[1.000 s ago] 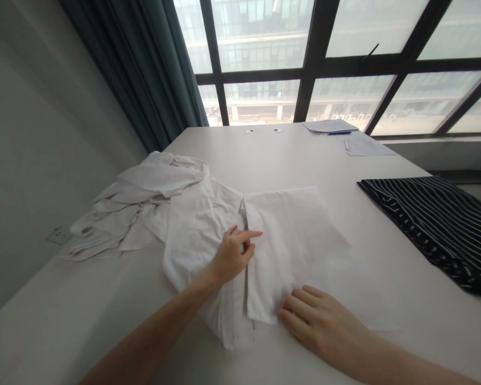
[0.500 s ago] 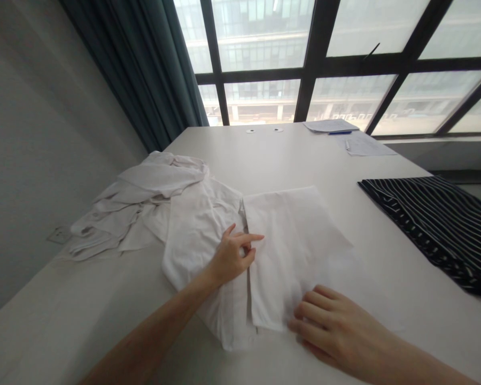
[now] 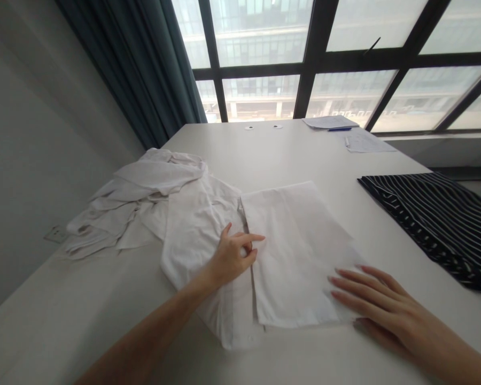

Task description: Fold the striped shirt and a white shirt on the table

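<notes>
A white shirt (image 3: 196, 224) lies partly folded on a white table (image 3: 296, 155). Its folded flat panel (image 3: 296, 246) sits in the middle and the crumpled rest (image 3: 144, 187) trails off to the left. My left hand (image 3: 232, 255) rests on the shirt at the panel's left edge, forefinger pointing right and the other fingers curled, pinching the cloth edge. My right hand (image 3: 374, 299) lies flat with fingers stretched out, its fingertips on the panel's near right corner.
A dark striped garment (image 3: 436, 224) lies on the table's right side. Papers (image 3: 350, 133) and a blue pen (image 3: 339, 129) sit at the far edge by the window. A teal curtain (image 3: 144, 69) hangs at the back left beside a wall.
My right hand has slid to the right along the panel's near edge, from its left corner to its right corner, and its fingers have flattened. My left hand has stayed put.
</notes>
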Available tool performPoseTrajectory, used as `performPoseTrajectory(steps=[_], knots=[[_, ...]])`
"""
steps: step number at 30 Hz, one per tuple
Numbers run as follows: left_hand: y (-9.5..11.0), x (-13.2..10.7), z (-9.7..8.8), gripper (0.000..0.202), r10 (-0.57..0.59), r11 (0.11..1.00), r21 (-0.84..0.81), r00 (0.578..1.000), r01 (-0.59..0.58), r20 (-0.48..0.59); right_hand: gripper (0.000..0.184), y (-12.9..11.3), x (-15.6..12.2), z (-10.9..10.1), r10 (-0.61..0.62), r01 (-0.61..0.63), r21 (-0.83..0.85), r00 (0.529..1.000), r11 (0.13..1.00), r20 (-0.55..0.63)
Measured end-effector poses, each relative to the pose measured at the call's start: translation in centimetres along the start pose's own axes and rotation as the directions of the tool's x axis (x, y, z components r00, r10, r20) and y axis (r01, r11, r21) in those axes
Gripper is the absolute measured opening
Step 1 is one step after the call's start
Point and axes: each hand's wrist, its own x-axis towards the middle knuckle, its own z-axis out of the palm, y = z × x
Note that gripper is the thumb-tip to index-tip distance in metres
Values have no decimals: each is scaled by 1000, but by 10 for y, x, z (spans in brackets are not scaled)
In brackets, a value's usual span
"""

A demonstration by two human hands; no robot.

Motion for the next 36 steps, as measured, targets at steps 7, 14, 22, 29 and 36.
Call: performPoseTrajectory(steps=[7, 14, 22, 29, 36], knots=[[1, 0, -7, 37, -50, 997, -45, 993, 55, 104, 56, 6, -20, 2, 141, -140, 7, 989, 990, -46], [2, 2, -12, 36, -83, 995, -44, 983, 91, 165, 50, 24, -48, 10, 286, -276, 106, 954, 955, -94], [4, 2, -14, 34, -80, 995, -44, 975, 91, 209, 41, 22, -62, 17, 470, -422, 280, 873, 862, -132], [3, 1, -14, 34, -80, 994, -60, 978, 93, 192, 35, 12, -49, 6, 411, -364, 264, 899, 893, -149], [1, 1, -16, 36, -54, 994, -79, 980, 70, 194, 35, 13, -48, 10, 300, -258, 262, 945, 930, -133]])
